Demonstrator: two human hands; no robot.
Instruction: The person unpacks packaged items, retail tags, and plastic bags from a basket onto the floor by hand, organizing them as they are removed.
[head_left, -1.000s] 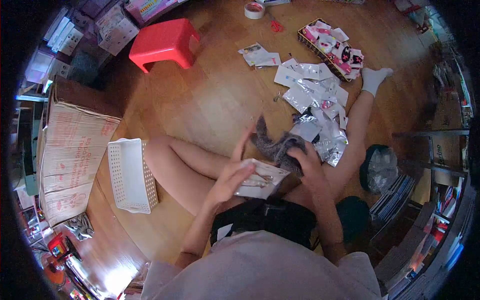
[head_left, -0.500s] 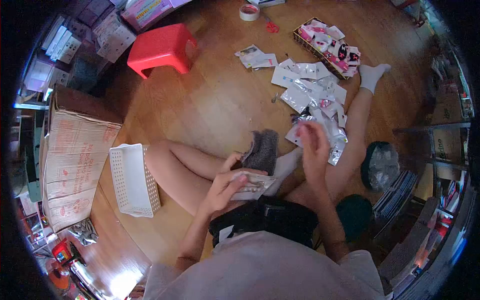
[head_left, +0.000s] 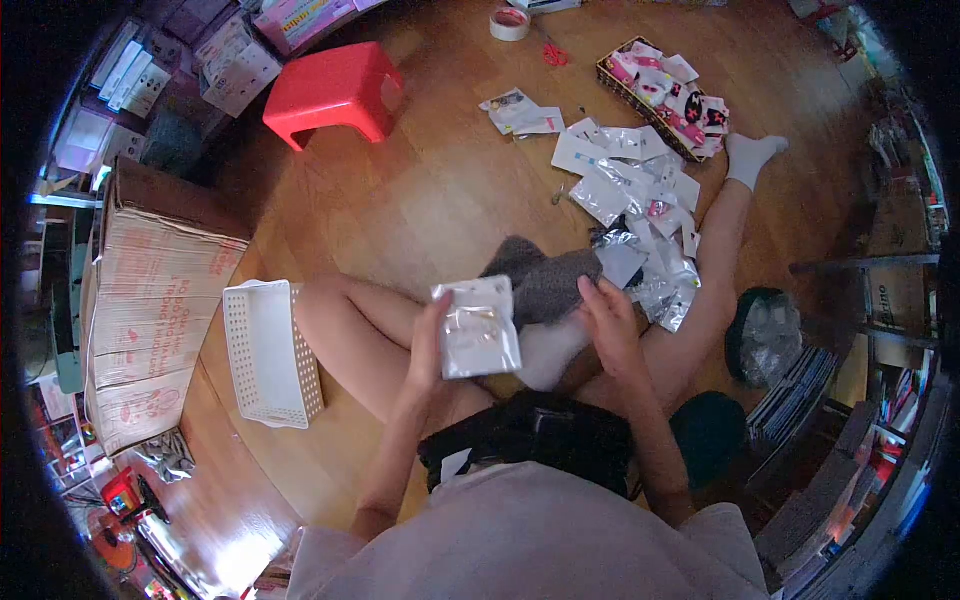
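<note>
My left hand (head_left: 428, 335) holds a clear plastic packet with a white card (head_left: 480, 328) by its left edge, over my lap. Inside the packet some small items show, too small to make out. A dark grey cloth (head_left: 558, 285) stretches out just beyond the packet, and my right hand (head_left: 610, 320) pinches its right end between thumb and fingers. Past my right hand lies a spread of flat packets with white cards (head_left: 600, 195) on the wooden floor, reaching up between my legs.
A white perforated basket (head_left: 272, 355) and a cardboard box (head_left: 150, 330) stand at the left. The red stool (head_left: 335, 90) is at the upper left. A patterned box of pink items (head_left: 665, 100), tape (head_left: 509, 24) and red scissors (head_left: 554, 54) lie farther off.
My right hand has come down and taken hold of the grey cloth, which is now spread wider to the right. The packet in my left hand has been raised and turned to face up.
</note>
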